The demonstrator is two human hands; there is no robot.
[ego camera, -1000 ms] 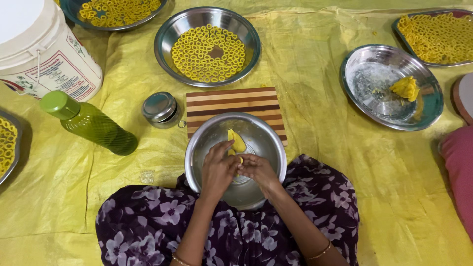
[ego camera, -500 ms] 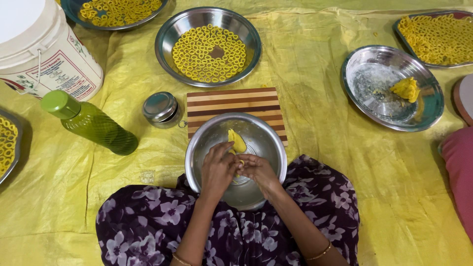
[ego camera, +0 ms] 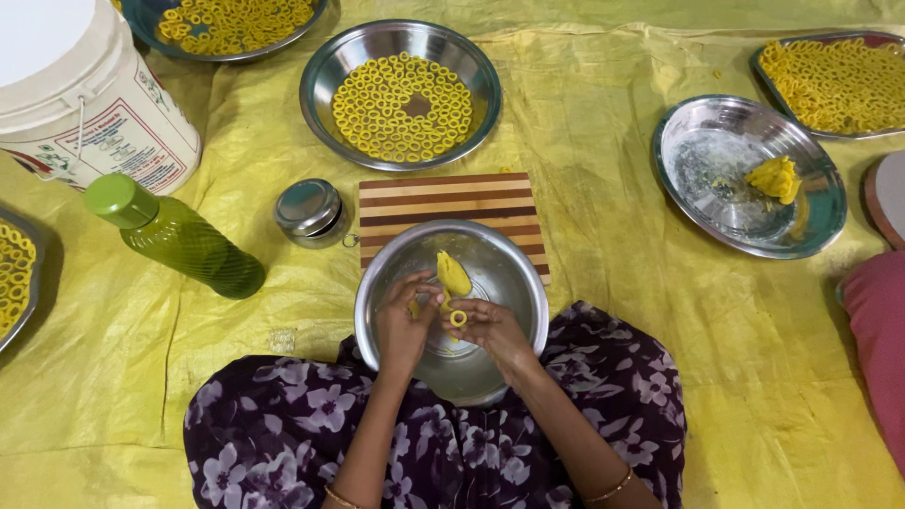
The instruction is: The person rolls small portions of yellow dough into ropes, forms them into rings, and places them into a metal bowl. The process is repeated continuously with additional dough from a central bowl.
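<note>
A: What's different from a moment ago?

B: A small dough ring (ego camera: 458,319) now shows at the right hand (ego camera: 490,328), pinched in its fingertips. Before, both hands were bunched together and no ring could be seen.

A: And the left hand (ego camera: 403,320)?

B: Half curled, fingertips just beside the ring; whether it grips anything I cannot tell.

A: Where is all this?

B: Over the steel bowl (ego camera: 514,273) in the lap, with the dough lump (ego camera: 452,273) lying just far of the hands. The striped board (ego camera: 443,198) is under the bowl's far edge.

A: So?

B: One ring looks shaped, like those on the far plate (ego camera: 325,71).
</note>
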